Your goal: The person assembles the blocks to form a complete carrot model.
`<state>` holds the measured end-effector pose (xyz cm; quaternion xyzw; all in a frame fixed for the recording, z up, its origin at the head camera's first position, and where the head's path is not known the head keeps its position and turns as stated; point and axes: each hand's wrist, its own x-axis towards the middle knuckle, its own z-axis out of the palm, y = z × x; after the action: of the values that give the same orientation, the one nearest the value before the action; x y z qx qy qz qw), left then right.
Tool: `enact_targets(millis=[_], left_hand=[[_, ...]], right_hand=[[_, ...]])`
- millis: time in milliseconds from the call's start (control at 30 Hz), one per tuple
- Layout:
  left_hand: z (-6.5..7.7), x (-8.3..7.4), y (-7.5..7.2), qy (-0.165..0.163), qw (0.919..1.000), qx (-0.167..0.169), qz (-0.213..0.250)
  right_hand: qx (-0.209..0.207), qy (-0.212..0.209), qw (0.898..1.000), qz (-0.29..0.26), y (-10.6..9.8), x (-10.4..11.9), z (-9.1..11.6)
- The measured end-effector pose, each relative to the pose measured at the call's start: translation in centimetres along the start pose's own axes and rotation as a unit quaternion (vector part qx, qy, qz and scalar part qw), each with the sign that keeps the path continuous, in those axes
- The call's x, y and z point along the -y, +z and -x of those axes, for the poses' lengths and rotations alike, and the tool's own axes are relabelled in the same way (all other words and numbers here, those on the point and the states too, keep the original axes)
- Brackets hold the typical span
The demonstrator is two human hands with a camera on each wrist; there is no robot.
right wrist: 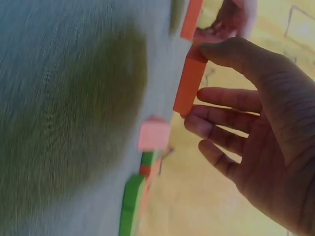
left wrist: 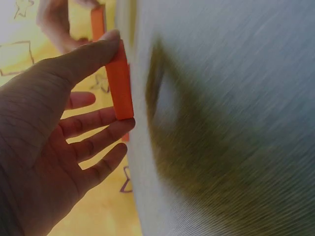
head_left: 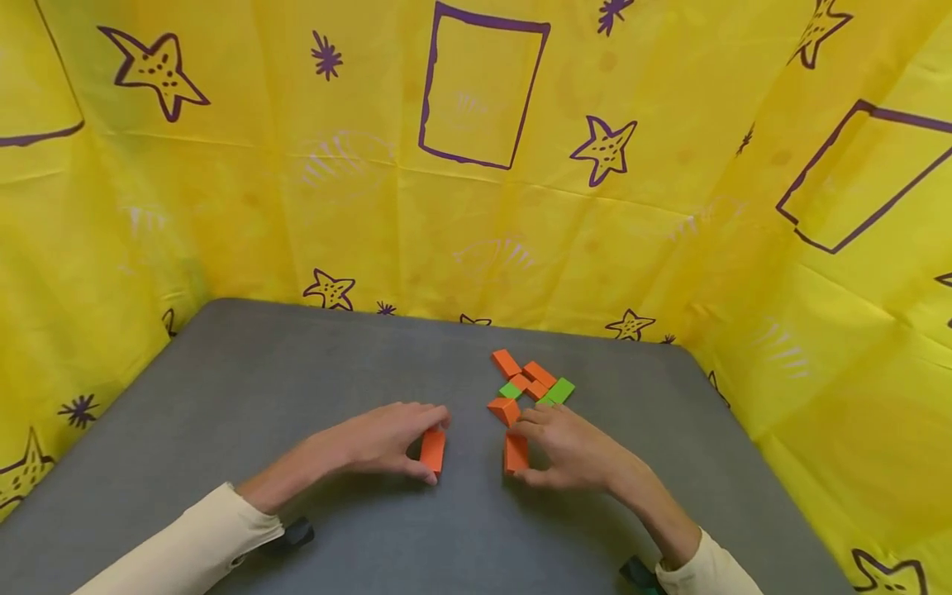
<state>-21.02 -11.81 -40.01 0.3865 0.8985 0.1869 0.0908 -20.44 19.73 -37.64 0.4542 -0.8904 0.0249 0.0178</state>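
Note:
My left hand (head_left: 390, 436) pinches an orange rectangular block (head_left: 432, 452) by its two ends, the thumb at the near end and fingertips at the far end. The left wrist view shows the same grip on that block (left wrist: 119, 88). Across a short gap, my right hand (head_left: 573, 448) pinches a second orange block (head_left: 516, 454) in the same way, also seen between thumb and fingertips in the right wrist view (right wrist: 190, 83). Both blocks lie lengthwise, roughly parallel; whether they touch the table cannot be told. Just beyond the right hand is an orange triangular block (head_left: 506, 411).
Past the right hand, several orange blocks (head_left: 540, 374) and green blocks (head_left: 561, 390) lie clustered on the grey table (head_left: 312, 355). Yellow cloth (head_left: 357, 215) with purple drawings hangs behind and along both sides of the table.

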Motion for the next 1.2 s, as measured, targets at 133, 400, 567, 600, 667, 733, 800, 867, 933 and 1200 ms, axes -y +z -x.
enact_targets(millis=[133, 400, 567, 600, 667, 733, 800, 867, 933, 1200], left_hand=[[0.7, -0.9, 1.0, 0.008, 0.9999, -0.003, 0.01], [0.6, -2.3, 2.6, 0.016, 0.9995, -0.025, 0.012], [0.6, -2.4, 2.9, 0.012, 0.9991, -0.04, 0.01], [0.6, -2.4, 3.0, 0.011, 0.999, -0.042, 0.009], [0.6, -2.2, 3.0, 0.009, 0.9988, -0.048, 0.006], [0.5, -2.2, 3.1, 0.005, 0.9985, -0.054, 0.004], [0.5, -2.1, 3.2, 0.003, 0.9983, -0.057, 0.004], [0.4, -2.1, 3.3, 0.002, 0.9983, -0.059, 0.004], [0.4, -2.1, 3.4, 0.002, 0.9982, -0.059, 0.006], [0.7, -2.0, 3.7, -0.006, 0.9965, -0.059, 0.059]], right_hand=[[0.016, -0.025, 1.0, -0.005, 0.4, 1.5, -1.4], [0.064, -0.06, 0.996, -0.017, 1.6, 3.1, -3.4], [0.06, -0.076, 0.995, -0.007, 2.3, 3.5, -3.9], [0.059, -0.075, 0.995, -0.006, 2.3, 3.6, -3.9], [0.058, -0.071, 0.996, -0.011, 2.4, 3.7, -4.1], [0.059, -0.065, 0.996, -0.019, 2.5, 3.7, -4.1], [0.059, -0.059, 0.996, -0.025, 2.6, 3.8, -4.2], [0.06, -0.052, 0.996, -0.03, 2.8, 3.8, -4.2], [0.058, -0.048, 0.997, -0.032, 3.0, 3.8, -4.2], [0.045, -0.045, 0.993, -0.102, 3.3, 3.7, -4.2]])
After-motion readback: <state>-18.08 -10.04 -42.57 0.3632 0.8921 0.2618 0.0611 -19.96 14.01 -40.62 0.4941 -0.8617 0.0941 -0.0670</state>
